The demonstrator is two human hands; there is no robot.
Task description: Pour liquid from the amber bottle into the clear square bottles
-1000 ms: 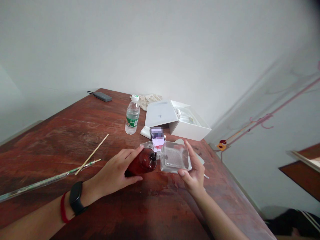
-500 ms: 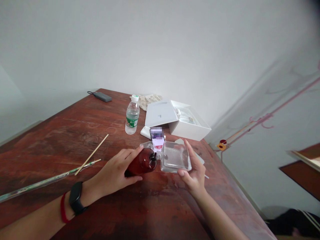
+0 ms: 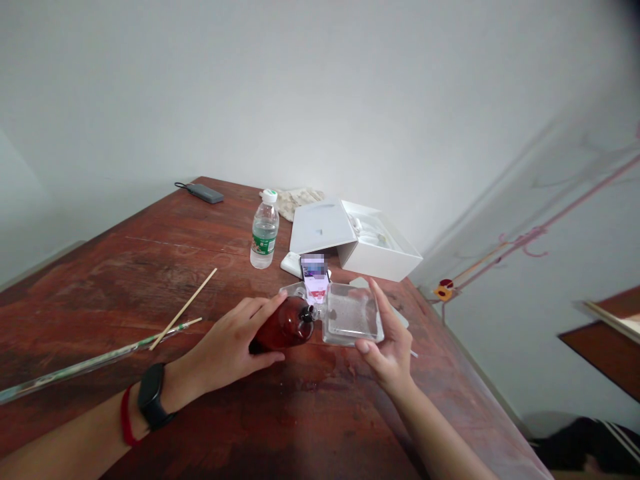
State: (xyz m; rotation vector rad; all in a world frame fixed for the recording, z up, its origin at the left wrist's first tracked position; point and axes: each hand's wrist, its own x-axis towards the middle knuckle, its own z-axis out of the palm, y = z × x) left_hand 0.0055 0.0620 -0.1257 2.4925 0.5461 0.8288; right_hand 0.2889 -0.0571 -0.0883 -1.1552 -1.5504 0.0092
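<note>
My left hand (image 3: 230, 343) is wrapped round a dark red-brown bottle (image 3: 286, 325) that is tipped on its side, its black neck pointing right. My right hand (image 3: 387, 343) grips a clear square container (image 3: 351, 315) by its right side and near corner, holding it tilted just above the table. The bottle's neck meets the container's left edge. A small pink and white carton (image 3: 315, 280) stands right behind them. A black watch and a red band sit on my left wrist.
On the dark wooden table (image 3: 150, 267) stand a plastic water bottle (image 3: 264, 230), an open white box (image 3: 355, 240), a grey power bank (image 3: 203, 192) and a cloth (image 3: 297, 199). A wooden stick (image 3: 184, 309) and a glass rod (image 3: 95, 363) lie at left. The table's right edge runs close to my right hand.
</note>
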